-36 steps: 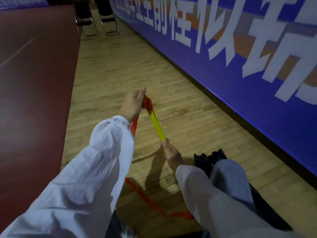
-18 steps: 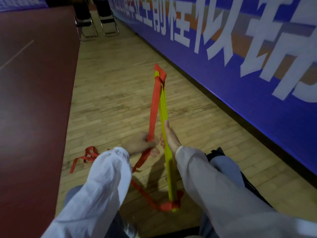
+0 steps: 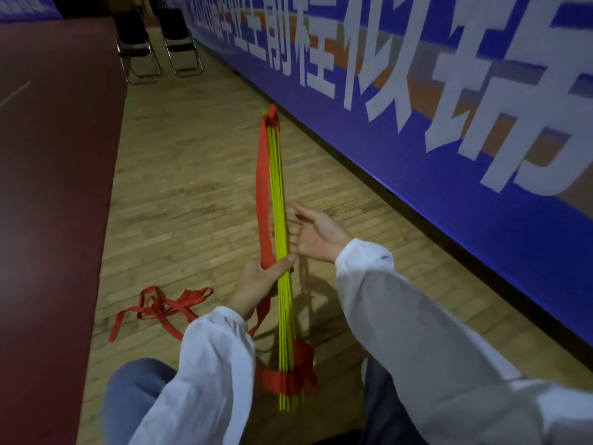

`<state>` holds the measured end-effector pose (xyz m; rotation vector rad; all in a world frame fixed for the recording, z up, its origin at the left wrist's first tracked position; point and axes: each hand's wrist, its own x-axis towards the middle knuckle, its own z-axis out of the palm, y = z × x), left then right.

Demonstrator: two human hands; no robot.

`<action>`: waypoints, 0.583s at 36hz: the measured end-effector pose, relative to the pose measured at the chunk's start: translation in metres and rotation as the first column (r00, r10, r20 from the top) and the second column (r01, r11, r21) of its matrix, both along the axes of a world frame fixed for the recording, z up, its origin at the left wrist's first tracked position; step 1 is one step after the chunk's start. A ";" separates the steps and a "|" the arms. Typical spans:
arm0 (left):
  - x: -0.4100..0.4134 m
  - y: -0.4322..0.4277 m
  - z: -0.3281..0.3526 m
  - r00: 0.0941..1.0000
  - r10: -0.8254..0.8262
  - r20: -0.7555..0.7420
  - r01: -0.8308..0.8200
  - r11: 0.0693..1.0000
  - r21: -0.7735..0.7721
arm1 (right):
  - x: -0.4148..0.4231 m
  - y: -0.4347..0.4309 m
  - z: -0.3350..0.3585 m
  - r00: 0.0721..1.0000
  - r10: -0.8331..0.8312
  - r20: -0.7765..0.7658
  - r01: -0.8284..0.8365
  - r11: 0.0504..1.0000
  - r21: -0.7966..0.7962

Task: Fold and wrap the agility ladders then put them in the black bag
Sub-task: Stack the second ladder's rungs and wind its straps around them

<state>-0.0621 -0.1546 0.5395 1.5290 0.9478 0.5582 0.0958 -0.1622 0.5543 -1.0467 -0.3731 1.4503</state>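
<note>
Ladder: yellow rung bundle point(image 3: 278, 200) with red strap point(image 3: 263, 187), upright at centre, pointing to 12 o'clock.
Left hand point(image 3: 256, 282): grips the bundle's middle.
Right hand point(image 3: 316, 234): fingers spread, holding nothing, at bundle's 3 o'clock.
Loose strap point(image 3: 163, 305): on wooden floor point(image 3: 192, 187), 9 o'clock.

Chairs point(image 3: 135, 36) cropped at top, banner point(image 3: 417, 191) lettering cropped

White long sleeves point(image 3: 208, 364), gathered at the cuffs point(image 3: 221, 319); trousers point(image 3: 134, 390) blue, probably denim.

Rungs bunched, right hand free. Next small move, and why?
Probably the right hand should take the red strap and wind it round the yellow rungs: the left hand grips them, the right is open, strap trails on the floor.
</note>
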 end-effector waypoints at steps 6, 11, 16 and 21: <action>0.005 -0.004 0.013 0.995 -0.027 0.092 0.031 0.999 -0.044 | -0.035 -0.026 -0.036 0.989 0.059 -0.137 -0.058 0.998 0.010; -0.005 -0.017 0.001 0.992 -0.124 0.008 0.124 0.992 -0.001 | -0.045 -0.046 -0.051 0.999 0.010 -0.037 -0.012 0.998 -0.056; -0.021 -0.049 -0.012 0.988 -0.138 0.074 0.149 0.974 -0.171 | -0.032 -0.071 -0.070 0.995 -0.062 0.081 0.063 0.998 -0.011; -0.041 -0.060 -0.020 0.963 -0.209 0.172 0.270 0.773 -0.574 | -0.024 -0.082 -0.072 0.976 -0.203 -0.084 0.205 0.979 0.017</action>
